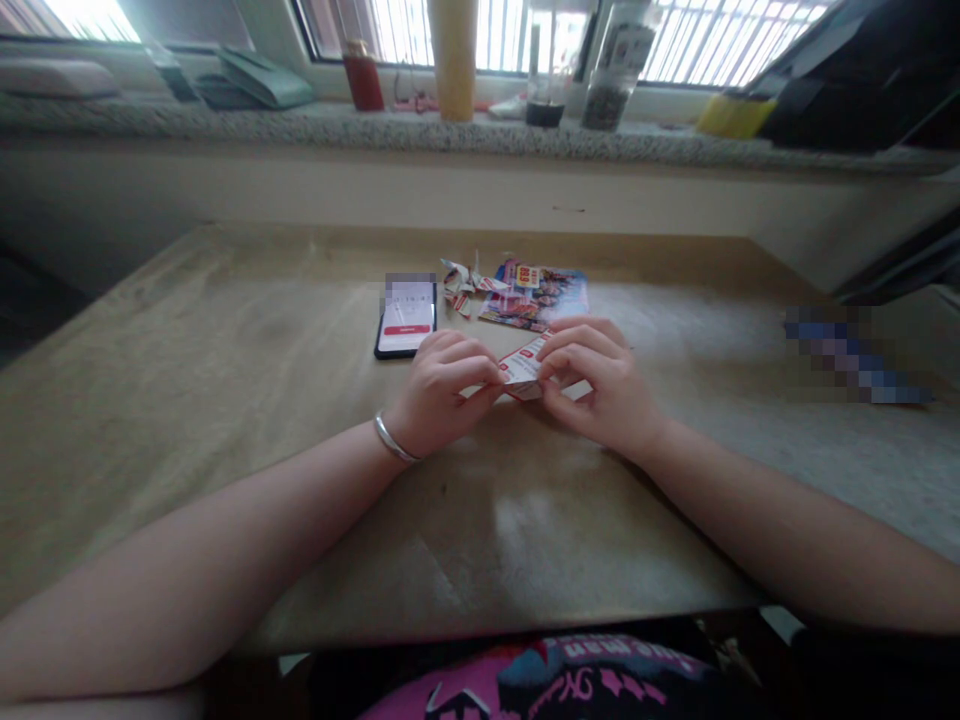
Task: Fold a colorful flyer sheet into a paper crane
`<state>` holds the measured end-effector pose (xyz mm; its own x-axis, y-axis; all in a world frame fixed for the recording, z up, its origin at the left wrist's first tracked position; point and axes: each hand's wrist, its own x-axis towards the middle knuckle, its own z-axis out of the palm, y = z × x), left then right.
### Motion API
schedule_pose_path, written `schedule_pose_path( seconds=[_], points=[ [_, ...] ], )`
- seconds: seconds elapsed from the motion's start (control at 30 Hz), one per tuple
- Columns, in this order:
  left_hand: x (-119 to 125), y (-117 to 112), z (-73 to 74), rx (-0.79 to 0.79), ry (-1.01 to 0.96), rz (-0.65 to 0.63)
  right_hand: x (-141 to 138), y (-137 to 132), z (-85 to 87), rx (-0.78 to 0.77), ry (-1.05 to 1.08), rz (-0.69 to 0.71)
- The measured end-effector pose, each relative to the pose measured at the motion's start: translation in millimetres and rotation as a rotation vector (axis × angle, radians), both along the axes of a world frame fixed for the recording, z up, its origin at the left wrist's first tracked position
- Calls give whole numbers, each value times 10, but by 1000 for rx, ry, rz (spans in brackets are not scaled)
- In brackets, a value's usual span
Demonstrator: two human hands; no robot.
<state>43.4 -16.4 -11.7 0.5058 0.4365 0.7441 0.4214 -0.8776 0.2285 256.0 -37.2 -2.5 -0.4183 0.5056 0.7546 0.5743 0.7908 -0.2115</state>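
Between my two hands is a small folded piece of printed paper [523, 365], white with red marks. My left hand [448, 385] pinches its left corner between thumb and fingers; a silver bangle sits on that wrist. My right hand [592, 380] grips the right side, its fingers bent over the paper and hiding part of it. Just beyond my left hand lies a phone [407, 318] with a lit screen. Behind the paper, several folded or crumpled paper pieces [461, 285] rest beside a colourful printed leaflet [540, 295].
The wooden table [225, 400] reaches back to the wall. A blurred blue item [847, 355] lies at its right side. Along the stone windowsill [300, 122] stand a red bottle [364, 80], a yellow cylinder [454, 60], clear containers [609, 85] and a dark bag [847, 90].
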Motion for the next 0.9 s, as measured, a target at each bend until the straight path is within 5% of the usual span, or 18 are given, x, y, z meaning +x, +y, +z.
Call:
schedule_pose_path(
  seconds=[0.67,0.9],
  points=[
    [-75,121,-66,-42,-113,114,60,34,-33,95,9,-16],
    [-98,162,-119,-63,-232,38,113,90,-101,120,-50,-81]
  ],
)
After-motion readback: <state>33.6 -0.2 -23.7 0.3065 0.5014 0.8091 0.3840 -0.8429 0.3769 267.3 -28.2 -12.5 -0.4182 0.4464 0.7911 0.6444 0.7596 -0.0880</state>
